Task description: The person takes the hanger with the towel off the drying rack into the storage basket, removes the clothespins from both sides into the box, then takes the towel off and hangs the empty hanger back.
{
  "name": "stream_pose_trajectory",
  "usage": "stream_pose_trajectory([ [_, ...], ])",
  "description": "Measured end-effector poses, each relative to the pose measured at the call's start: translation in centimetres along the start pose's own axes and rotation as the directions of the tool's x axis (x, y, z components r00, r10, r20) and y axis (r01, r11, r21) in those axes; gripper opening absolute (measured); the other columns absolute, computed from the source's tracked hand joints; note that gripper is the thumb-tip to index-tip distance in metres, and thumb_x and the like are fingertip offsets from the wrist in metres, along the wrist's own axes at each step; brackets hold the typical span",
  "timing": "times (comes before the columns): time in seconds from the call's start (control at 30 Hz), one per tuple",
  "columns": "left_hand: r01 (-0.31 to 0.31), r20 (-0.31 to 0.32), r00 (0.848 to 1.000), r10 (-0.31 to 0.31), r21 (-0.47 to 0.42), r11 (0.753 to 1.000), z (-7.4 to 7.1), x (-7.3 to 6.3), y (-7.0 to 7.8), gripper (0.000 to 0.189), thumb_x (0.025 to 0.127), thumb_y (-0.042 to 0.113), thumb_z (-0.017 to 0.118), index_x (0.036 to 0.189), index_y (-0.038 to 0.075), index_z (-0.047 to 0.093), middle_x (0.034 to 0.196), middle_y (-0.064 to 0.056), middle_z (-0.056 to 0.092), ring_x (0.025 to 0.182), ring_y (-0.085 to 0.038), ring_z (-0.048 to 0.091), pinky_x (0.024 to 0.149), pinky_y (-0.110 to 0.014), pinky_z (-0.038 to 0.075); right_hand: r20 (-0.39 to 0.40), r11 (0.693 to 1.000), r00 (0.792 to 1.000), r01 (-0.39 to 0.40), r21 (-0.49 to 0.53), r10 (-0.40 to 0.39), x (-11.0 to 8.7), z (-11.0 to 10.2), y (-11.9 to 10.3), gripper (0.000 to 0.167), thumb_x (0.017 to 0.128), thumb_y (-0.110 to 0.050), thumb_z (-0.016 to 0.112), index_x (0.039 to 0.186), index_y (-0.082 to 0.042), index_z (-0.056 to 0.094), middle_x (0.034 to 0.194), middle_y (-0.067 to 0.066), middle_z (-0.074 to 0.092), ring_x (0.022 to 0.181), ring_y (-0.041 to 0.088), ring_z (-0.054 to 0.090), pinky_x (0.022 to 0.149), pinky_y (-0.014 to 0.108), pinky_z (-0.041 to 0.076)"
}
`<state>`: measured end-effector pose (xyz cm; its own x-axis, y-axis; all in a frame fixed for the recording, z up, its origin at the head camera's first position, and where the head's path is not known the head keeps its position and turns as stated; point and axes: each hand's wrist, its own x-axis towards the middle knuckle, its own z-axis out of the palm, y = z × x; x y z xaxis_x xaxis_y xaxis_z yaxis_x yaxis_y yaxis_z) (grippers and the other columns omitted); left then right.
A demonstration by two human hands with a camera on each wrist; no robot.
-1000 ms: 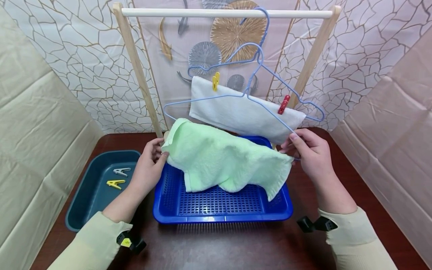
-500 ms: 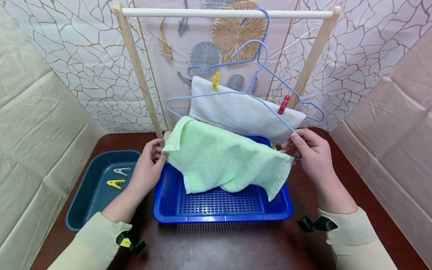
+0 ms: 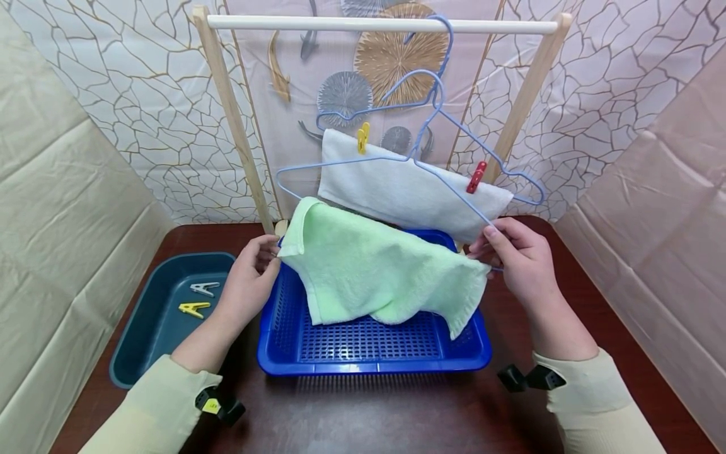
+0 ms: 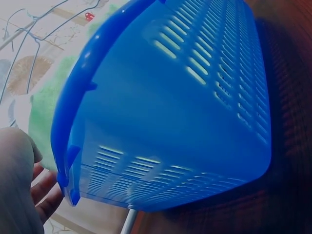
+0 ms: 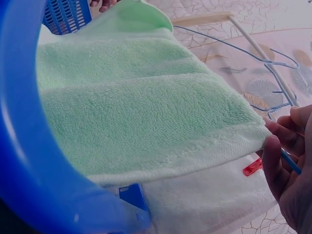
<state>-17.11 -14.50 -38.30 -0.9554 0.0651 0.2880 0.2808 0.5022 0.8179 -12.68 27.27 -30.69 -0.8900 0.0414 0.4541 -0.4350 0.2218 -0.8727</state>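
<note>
My right hand [image 3: 524, 258] is clamped, thumb and fingers together, on the right end of a blue hanger [image 3: 421, 133], beside the corner of a green towel [image 3: 374, 265]. The towel covers the hanger's lower bar and hangs above a blue basket [image 3: 374, 367], its left top corner folded over. My left hand [image 3: 252, 271] is at the towel's left edge with fingers bent; I cannot tell whether it pinches the cloth.

Behind, a second hanger [image 3: 450, 45] hangs from the white bar [image 3: 317, 23] of a wooden rack, carrying a white towel [image 3: 391, 183] held by a yellow peg [image 3: 363, 137] and a red peg [image 3: 476, 177]. On the worktop [image 3: 363, 416], left of the basket, a dark teal tray [image 3: 127, 353] holds two more pegs [image 3: 194, 309], one whitish, one yellow.
</note>
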Motion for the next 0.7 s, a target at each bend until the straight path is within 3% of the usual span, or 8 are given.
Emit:
stream_pose_trajectory([
  [0.27,0.008,0.006,1.000,-0.007,-0.017,1.000,-0.3,0.3,0.4,0.033,0.102,0.010,0.046,0.135,0.007,0.052,0.118,-0.009,0.059,0.106,-0.024,0.056,0.088,-0.041,0.046,0.012,1.000,1.000,0.008,0.001,-0.008,-0.1,0.1,0.1,0.022,0.102,-0.010,0.054,0.098,0.009,0.064,0.078,0.009,0.070,0.066,0.018,0.069,0.044,0.027,0.050],
  [0.5,-0.018,0.000,1.000,0.018,0.013,1.000,-0.7,0.8,1.4,0.037,0.105,0.027,0.050,0.138,0.010,0.051,0.118,-0.007,0.058,0.105,-0.024,0.057,0.088,-0.042,0.047,0.021,1.000,1.000,0.011,0.002,-0.011,-0.2,0.1,0.0,0.022,0.102,-0.011,0.054,0.098,0.009,0.064,0.078,0.009,0.070,0.066,0.018,0.069,0.043,0.026,0.049],
  [0.7,-0.045,0.007,0.999,0.045,0.018,0.999,-1.0,1.4,2.5,0.039,0.104,0.029,0.050,0.139,0.010,0.050,0.119,-0.007,0.058,0.107,-0.023,0.057,0.089,-0.042,0.046,0.026,1.000,0.999,0.023,-0.001,-0.023,-0.3,0.1,-0.2,0.024,0.102,-0.010,0.054,0.096,0.011,0.063,0.078,0.010,0.070,0.064,0.018,0.068,0.043,0.027,0.049],
])
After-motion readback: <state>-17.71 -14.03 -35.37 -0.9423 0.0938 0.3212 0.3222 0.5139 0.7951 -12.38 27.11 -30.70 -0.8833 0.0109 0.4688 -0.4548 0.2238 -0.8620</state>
